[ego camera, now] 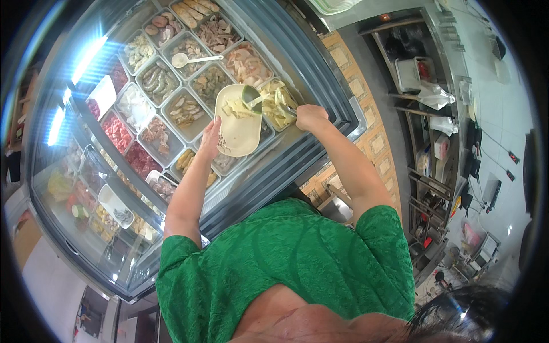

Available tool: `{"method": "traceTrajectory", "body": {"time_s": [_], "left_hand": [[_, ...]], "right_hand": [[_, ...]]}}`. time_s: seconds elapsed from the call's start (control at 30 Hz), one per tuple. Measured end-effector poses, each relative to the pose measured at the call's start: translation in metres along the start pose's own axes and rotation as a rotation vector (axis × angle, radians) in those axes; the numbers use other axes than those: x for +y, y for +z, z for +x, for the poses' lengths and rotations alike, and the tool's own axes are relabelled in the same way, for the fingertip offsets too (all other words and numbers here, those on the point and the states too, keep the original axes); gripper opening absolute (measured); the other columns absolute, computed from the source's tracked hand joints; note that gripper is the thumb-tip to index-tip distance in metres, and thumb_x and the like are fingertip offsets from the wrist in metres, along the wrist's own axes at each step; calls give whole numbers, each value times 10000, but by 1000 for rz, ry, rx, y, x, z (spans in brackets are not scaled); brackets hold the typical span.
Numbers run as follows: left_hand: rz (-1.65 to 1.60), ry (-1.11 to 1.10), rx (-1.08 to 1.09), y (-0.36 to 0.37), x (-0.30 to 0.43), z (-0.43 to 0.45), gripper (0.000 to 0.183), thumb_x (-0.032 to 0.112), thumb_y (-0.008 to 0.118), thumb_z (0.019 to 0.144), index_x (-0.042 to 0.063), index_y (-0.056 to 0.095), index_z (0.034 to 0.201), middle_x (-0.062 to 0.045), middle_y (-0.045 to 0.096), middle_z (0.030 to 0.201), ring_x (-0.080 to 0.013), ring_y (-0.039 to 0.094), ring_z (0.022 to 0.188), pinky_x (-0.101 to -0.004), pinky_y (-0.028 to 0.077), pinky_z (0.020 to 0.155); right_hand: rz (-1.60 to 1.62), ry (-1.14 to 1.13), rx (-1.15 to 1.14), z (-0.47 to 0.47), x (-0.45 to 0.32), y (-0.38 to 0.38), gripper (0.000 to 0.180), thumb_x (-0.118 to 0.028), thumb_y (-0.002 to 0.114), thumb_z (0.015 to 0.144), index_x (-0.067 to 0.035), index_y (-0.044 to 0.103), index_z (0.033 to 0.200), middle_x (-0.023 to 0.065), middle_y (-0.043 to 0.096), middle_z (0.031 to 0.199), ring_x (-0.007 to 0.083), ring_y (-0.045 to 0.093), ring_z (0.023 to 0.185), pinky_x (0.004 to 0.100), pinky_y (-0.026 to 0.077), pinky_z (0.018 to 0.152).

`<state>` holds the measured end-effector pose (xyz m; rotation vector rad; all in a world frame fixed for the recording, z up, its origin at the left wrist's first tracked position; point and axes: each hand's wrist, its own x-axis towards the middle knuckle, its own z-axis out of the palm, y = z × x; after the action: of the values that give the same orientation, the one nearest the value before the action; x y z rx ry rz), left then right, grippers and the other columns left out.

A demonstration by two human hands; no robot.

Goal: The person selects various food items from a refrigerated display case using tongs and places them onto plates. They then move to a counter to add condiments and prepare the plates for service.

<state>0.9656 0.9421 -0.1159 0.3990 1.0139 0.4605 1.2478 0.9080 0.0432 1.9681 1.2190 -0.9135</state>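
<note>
My left hand grips the left edge of a cream oval plate, held tilted over the food tubs of a chilled display case. Pale yellow slices lie on the upper part of the plate. A dark green rounded patch shows at its upper right corner, with a pale handle-like piece across it; what these are I cannot tell. Closed around the handle of a metal utensil, my right hand is at the right rim of a clear tub of pale yellow-green slices. The utensil's working end is among the slices.
Several tubs hold shrimp, red meat and other foods. A white spoon rests across one tub. The case's frame borders my front and right. Shelving stands beyond the tiled floor.
</note>
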Motion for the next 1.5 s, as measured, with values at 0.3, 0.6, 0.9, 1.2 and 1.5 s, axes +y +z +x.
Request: {"method": "traceTrajectory", "body": {"time_s": [0.3,0.6,0.9,1.2,1.5], "left_hand": [[-41,1,-54,10,-1,12,417,375,528,912,49,538,1171,-53,621,1031,-151,609,886,-323,519,768],[8,-20,-140,34,12,-3,449,407,548,893,49,548,1165,-44,621,1034,-144,612,883,-324,526,757],[-61,53,-99,24,28,-49,459,404,565,884,54,540,1180,-35,627,1015,-123,617,849,-312,533,743],[-128,74,-73,37,22,-64,429,375,543,900,42,537,1170,-50,624,1039,-142,626,870,-313,538,746],[-191,52,-44,65,21,-68,455,385,531,907,26,523,1187,-64,611,1075,-151,618,897,-327,531,762]], "right_hand": [[28,-152,185,-66,17,-20,197,-126,533,768,-19,663,870,166,659,874,321,637,859,398,503,717],[23,-276,278,-63,-21,-26,210,-125,543,731,10,633,865,191,650,826,335,642,822,399,507,714],[-1,-367,485,-111,21,-37,247,-212,609,775,9,543,865,180,636,731,337,637,729,423,496,663],[-188,-550,562,-98,16,-45,157,-83,572,699,4,552,828,172,635,711,322,642,697,400,504,634],[-117,-518,483,-110,24,-62,164,-106,567,714,-7,575,845,159,638,738,325,640,708,404,506,626]]}}
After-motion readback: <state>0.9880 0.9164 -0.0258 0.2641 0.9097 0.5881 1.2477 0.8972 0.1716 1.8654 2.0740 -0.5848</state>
